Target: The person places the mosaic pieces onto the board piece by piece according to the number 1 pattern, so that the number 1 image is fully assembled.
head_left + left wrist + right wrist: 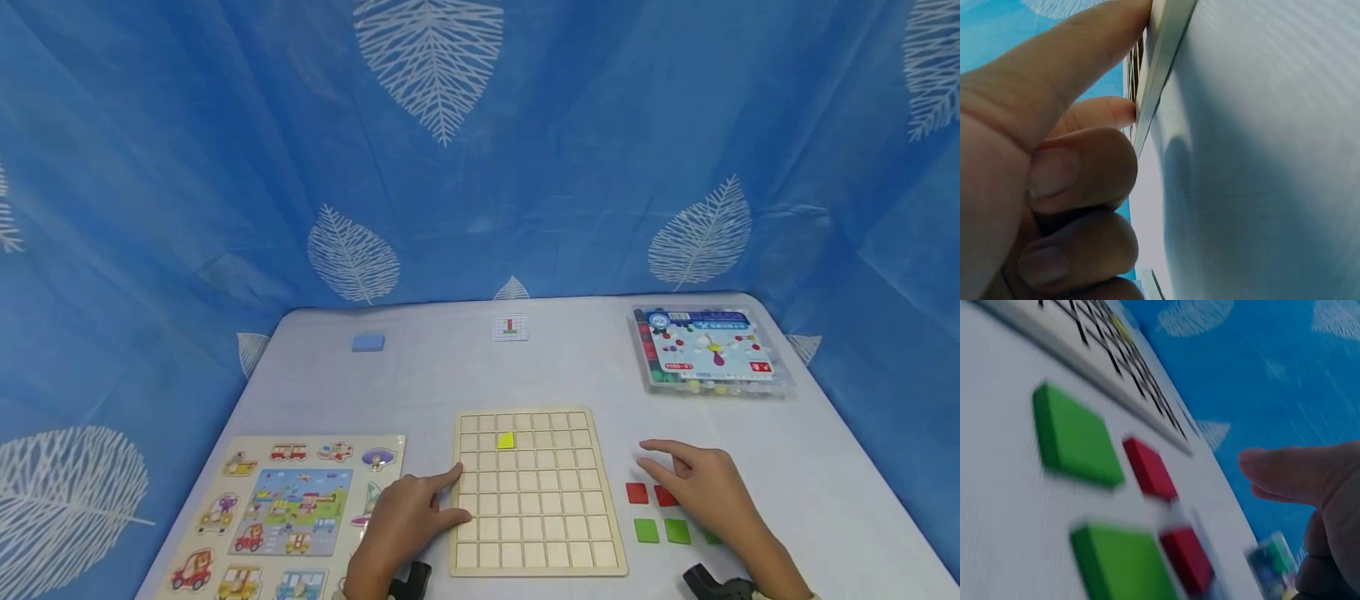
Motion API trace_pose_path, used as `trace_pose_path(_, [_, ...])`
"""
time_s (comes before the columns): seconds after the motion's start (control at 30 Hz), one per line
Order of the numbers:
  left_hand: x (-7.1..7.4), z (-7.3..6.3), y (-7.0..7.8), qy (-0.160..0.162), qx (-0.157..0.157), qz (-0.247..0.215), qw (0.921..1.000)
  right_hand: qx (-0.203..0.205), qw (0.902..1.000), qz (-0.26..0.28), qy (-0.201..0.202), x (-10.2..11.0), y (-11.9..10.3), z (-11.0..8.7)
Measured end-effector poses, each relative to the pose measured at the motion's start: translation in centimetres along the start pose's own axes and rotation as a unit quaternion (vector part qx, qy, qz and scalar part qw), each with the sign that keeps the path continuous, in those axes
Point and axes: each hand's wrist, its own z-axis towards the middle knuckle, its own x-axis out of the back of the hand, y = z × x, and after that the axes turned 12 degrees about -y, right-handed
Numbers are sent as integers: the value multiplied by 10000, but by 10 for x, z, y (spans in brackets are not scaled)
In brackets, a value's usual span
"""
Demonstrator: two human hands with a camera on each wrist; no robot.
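Observation:
A wooden grid board (529,481) lies in front of me, a yellow square tile (506,440) in one cell of its second row. My left hand (408,515) touches the board's left edge with thumb and index finger; in the left wrist view its other fingers are curled. To the right of the board, my right hand (708,487) hovers over the tiles, its thumb and index finger apart and nothing between them. Beneath and beside it lie red tiles (637,493) and green tiles (647,531), some partly hidden by the hand. The right wrist view shows a green tile (1079,437) and a red tile (1149,467).
A picture puzzle board (291,511) lies at the left. Farther back are a blue block (368,342), a small card (510,327) with a red and green pattern on a grid, and a clear plastic case (708,350) at the back right. A blue curtain (480,167) encloses the table.

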Motion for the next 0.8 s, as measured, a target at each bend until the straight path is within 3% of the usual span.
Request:
trace_pose_path(0.17, [-1, 0, -1, 70, 30, -4, 10000, -481, 9974, 61, -540, 5, 20, -15])
trace_pose_path(0.5, [-3, 2, -1, 121, 168, -47, 9998, -19, 9979, 74, -644, -6, 24, -24])
trace_pose_path(0.8, [-4, 1, 1, 138, 226, -12, 9996, -161, 9972, -99, -717, -11, 22, -24])
